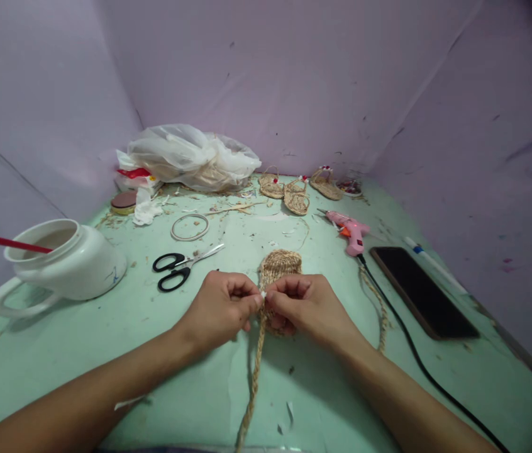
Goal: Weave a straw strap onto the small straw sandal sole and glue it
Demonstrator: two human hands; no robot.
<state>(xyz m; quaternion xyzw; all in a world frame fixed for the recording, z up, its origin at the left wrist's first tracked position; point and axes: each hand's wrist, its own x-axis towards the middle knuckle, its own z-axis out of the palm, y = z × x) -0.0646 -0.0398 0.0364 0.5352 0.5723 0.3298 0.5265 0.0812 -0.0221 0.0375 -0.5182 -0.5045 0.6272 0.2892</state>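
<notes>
My left hand (222, 306) and my right hand (304, 306) meet over the green table (105, 340), both with fingers pinched together. Between them sits a small woven straw sole (279, 265), its far end sticking out beyond my fingers. A braided straw cord (254, 384) hangs from the pinch point down toward me. A tiny white bit shows where my fingertips meet. My right hand grips the near end of the sole; my left hand pinches the braid at its edge.
Black-handled scissors (178, 268) lie left of my hands. A white jug (65, 259) with a red stick stands far left. A pink glue gun (351, 231) with black cable, a dark phone (421, 290), three tiny straw sandals (297, 192), a ring (190, 226) and a plastic bag (193, 157) lie beyond.
</notes>
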